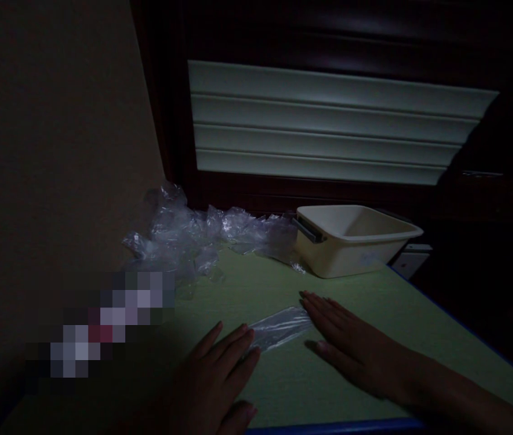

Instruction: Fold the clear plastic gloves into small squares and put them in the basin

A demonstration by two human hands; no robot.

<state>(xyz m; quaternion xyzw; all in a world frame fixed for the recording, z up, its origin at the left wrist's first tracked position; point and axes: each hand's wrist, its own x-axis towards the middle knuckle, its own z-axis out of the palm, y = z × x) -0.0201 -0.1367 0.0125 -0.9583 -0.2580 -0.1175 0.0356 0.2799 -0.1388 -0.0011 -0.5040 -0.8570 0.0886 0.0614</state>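
A strip of clear plastic [278, 328], perhaps a flattened bag, lies on the green table top [278, 386] between my hands. My left hand [220, 374] rests at its left end, fingers stretched out and spread, the fingertips touching the plastic. At the other end, my right hand [351, 341] lies with long, straight fingers over the plastic's edge, the thumb apart from them. Neither hand is closed around anything. The light is dim, so the exact contact under the fingers is hard to see.
A pile of crumpled clear plastic [179, 232] runs along the wall at the back left. A cream bin [347, 260] with dark handles stands at the table's back right. Behind it is a louvred panel [329, 130]. A white box [410, 263] sits beyond the table's right edge.
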